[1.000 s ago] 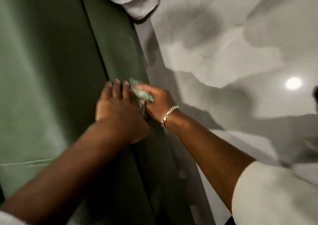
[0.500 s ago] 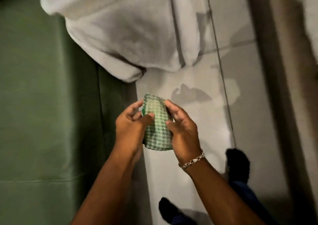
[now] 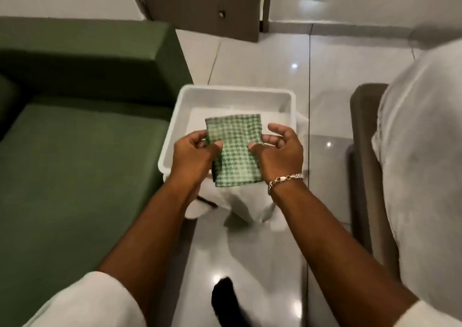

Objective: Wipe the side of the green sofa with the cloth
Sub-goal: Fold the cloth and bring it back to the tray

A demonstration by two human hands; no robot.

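Observation:
A green-and-white checked cloth (image 3: pixel 233 149) is folded flat and held up between both hands. My left hand (image 3: pixel 193 155) pinches its left edge with thumb on top. My right hand (image 3: pixel 278 155), with a chain bracelet at the wrist, pinches its right edge, fingers curled. The cloth hangs over a white plastic tub (image 3: pixel 175 119). The green sofa (image 3: pixel 82 156) fills the left side, its seat cushion beside my left arm and its armrest block at the upper left. The sofa's side face is hidden from here.
The white tub rests on a stand draped in white fabric (image 3: pixel 246 204), right against the sofa. A brown chair (image 3: pixel 362 166) with a pale cover (image 3: pixel 425 151) stands at right. Glossy floor tiles (image 3: pixel 260 61) lie beyond; a brown door (image 3: pixel 205 4) is behind. My dark-socked foot (image 3: pixel 222 296) shows below.
Both hands left the sofa's side with the cloth, lifted it, and now hold it flat over the white tub. My view swung up from the sofa's side to the room.

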